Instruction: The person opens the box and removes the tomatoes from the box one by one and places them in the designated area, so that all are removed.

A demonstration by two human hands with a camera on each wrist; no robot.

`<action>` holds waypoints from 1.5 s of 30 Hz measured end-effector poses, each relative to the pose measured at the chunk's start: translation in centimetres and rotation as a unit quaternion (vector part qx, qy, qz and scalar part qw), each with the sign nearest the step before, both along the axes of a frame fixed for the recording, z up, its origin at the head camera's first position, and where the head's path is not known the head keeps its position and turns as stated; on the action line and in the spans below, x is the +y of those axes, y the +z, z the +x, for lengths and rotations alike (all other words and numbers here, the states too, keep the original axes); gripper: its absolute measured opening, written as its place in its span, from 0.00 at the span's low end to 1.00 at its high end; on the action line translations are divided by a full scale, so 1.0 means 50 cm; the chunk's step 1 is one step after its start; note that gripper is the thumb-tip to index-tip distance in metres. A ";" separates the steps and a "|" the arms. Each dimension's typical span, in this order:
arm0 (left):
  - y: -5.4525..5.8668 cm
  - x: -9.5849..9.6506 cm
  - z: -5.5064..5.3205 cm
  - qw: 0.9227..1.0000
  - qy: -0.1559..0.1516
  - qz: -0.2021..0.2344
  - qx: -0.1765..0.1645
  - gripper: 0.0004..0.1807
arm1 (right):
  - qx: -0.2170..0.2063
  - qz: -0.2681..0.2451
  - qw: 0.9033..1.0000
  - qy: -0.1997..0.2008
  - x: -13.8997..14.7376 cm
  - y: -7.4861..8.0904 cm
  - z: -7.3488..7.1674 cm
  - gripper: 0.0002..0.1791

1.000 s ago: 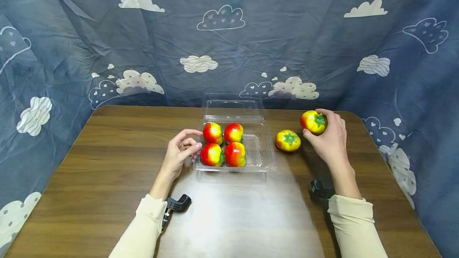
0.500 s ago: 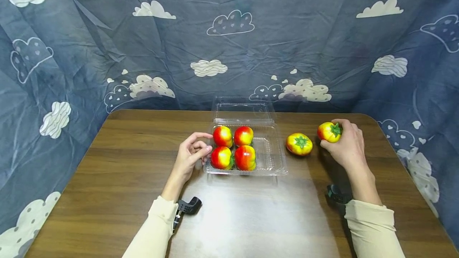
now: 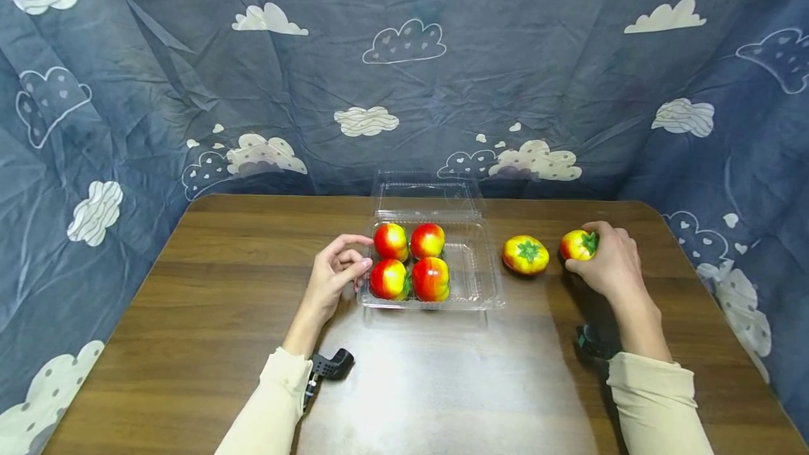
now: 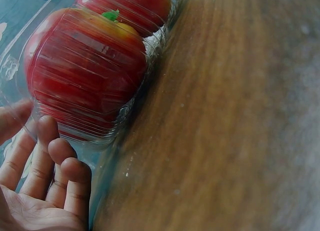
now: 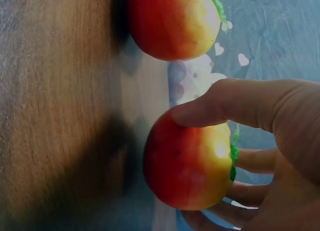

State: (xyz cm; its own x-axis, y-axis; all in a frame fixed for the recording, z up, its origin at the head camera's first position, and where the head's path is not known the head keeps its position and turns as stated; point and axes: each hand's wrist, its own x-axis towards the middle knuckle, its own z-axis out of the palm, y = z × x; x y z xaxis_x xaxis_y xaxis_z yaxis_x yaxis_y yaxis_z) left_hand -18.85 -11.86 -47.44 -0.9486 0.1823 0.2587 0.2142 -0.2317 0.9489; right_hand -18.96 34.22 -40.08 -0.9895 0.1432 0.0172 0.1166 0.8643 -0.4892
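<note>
Several glossy red-and-yellow fruits, the uncovered ones topped with a green star-shaped calyx, are in view. My right hand (image 3: pixel 609 258) grips one fruit (image 3: pixel 575 245) low over the table's right side, its thumb on one side and fingers round the other. Left of it, a second fruit (image 3: pixel 525 255) rests on the wood, calyx up. My left hand (image 3: pixel 335 272) has loosely bent fingers, with the fingertips at the left rim of a clear plastic clamshell box (image 3: pixel 470 279). Red fruit (image 4: pixel 85 73) shows through the box wall near those fingers (image 4: pixel 47 128).
The box's raised lid (image 3: pixel 430 192) leans back at the table's far edge. Several fruits fill the left and middle of the box, and its right part shows bare plastic. A blue cloud-print cloth (image 3: pixel 404 118) hangs close behind the wooden table (image 3: pixel 208 343).
My right hand has carried its fruit down toward the tabletop, a little right of the other loose fruit. The left hand stays at the box rim. The head view has shifted slightly.
</note>
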 end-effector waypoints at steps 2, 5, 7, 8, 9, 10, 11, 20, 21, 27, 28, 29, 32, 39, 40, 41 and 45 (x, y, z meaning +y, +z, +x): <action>0.000 0.001 0.002 1.000 0.000 -0.001 -0.001 0.19 | -0.013 0.004 1.000 0.002 0.001 -0.002 0.000 0.42; 0.001 0.003 0.004 1.000 0.000 -0.001 -0.003 0.19 | -0.020 0.010 1.000 0.003 0.004 -0.003 0.000 0.42; 0.001 0.003 0.005 1.000 -0.001 0.001 -0.004 0.19 | -0.019 0.010 1.000 0.003 0.005 -0.002 0.001 0.42; 0.001 0.003 0.005 1.000 -0.002 0.002 -0.006 0.19 | -0.019 0.009 1.000 0.003 0.005 -0.002 0.001 0.43; 0.001 0.003 0.006 1.000 -0.002 0.002 -0.006 0.19 | -0.018 0.008 1.000 0.004 0.005 -0.001 0.002 0.43; 0.001 0.002 0.006 1.000 -0.003 0.002 -0.006 0.19 | -0.017 0.007 1.000 0.005 0.005 -0.001 0.003 0.43; 0.001 0.002 0.006 1.000 -0.003 0.002 -0.005 0.19 | -0.015 0.006 1.000 0.007 0.004 0.000 0.003 0.43; 0.008 -0.007 0.004 1.000 0.001 -0.002 -0.004 0.19 | 0.036 -0.008 0.999 0.019 -0.009 0.011 0.001 0.43; 0.008 -0.008 0.004 1.000 0.001 -0.002 -0.004 0.19 | 0.041 -0.012 0.999 0.017 -0.011 0.012 0.001 0.43; 0.007 -0.004 0.004 1.000 -0.002 0.001 -0.007 0.19 | 0.090 -0.029 0.995 0.010 -0.017 0.021 0.004 0.41; 0.007 -0.003 0.003 1.000 -0.002 0.000 -0.007 0.19 | 0.101 -0.029 0.994 0.009 -0.016 0.023 0.004 0.40; 0.006 -0.001 0.002 1.000 -0.002 0.000 -0.006 0.19 | 0.109 -0.030 0.994 0.007 -0.016 0.025 0.004 0.39; 0.005 0.004 -0.004 1.000 -0.002 -0.001 -0.003 0.19 | 0.130 -0.034 0.991 -0.001 -0.017 0.033 0.003 0.38; -0.005 0.015 0.002 1.000 -0.007 0.002 -0.010 0.19 | 0.146 -0.037 0.989 -0.006 -0.018 0.038 0.013 0.37; -0.006 0.015 0.005 1.000 -0.008 0.001 -0.011 0.19 | 0.146 -0.036 0.989 -0.005 -0.019 0.037 0.015 0.36; -0.007 0.014 0.007 1.000 -0.009 0.000 -0.012 0.20 | 0.149 -0.035 0.988 -0.004 -0.021 0.036 0.016 0.36; 0.003 -0.005 0.001 1.000 -0.001 -0.003 -0.004 0.20 | 0.170 -0.045 0.984 0.005 -0.044 0.037 0.002 0.35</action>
State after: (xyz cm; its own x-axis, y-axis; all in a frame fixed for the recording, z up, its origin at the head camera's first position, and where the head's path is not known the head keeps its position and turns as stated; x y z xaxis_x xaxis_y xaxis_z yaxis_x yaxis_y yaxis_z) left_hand -18.81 -12.10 -47.30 -0.9503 0.1855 0.2500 0.2064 -0.2260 0.9520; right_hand -18.86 32.04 -38.23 -0.9300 0.1487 0.3362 -0.0764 0.8163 -0.5725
